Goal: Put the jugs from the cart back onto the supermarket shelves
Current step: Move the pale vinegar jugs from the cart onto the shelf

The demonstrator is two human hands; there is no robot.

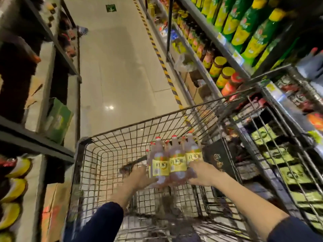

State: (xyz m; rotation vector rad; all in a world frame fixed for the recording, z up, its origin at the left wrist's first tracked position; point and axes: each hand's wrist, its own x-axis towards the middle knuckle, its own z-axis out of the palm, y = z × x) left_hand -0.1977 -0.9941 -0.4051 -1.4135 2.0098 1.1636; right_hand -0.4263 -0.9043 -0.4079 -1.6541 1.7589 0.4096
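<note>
A shrink-wrapped pack of jugs (172,159), pale liquid with yellow labels and red caps, is held upright over the wire cart (97,154). My left hand (138,177) grips the pack's lower left side. My right hand (202,173) grips its lower right side. The pack sits above the cart's right half, a little off the basket floor. A dark flat object (130,167) lies in the cart just left of the pack. The frame is blurred by motion.
Shelves (232,51) on the right carry green bottles, yellow-lidded jars and red-lidded jars. Left shelving (35,142) holds dark bottles, a green box and cardboard cartons. The tiled aisle floor (118,67) runs ahead, with a yellow-black striped strip along the right shelf base.
</note>
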